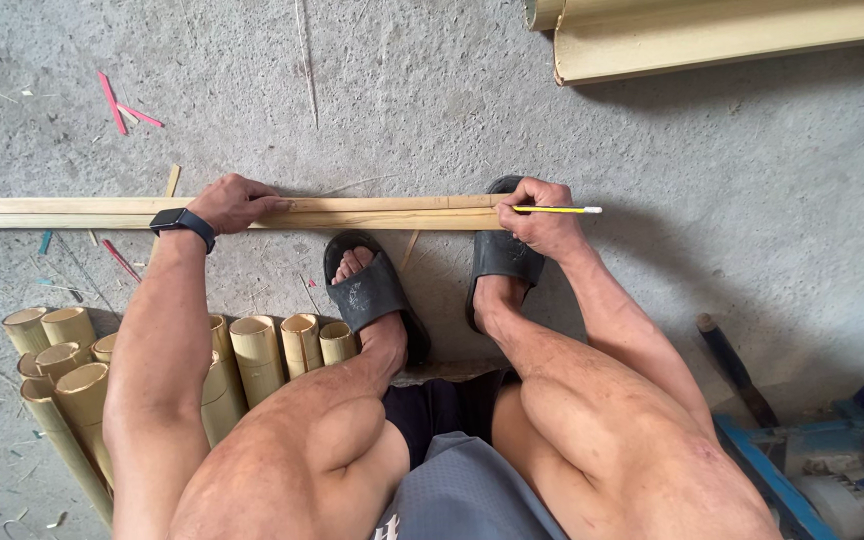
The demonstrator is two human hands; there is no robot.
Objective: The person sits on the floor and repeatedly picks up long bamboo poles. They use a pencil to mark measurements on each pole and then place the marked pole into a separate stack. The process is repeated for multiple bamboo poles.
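Bamboo slat (202, 212) pinned flat on the floor (652, 130).
Left hand (235, 203) presses it at 9 o'clock; right hand (540, 220) grip closed on a yellow pencil (556, 210).

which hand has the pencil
The right hand holds the yellow pencil at the strip's end; the left hand, wearing a watch, presses flat on the strip.
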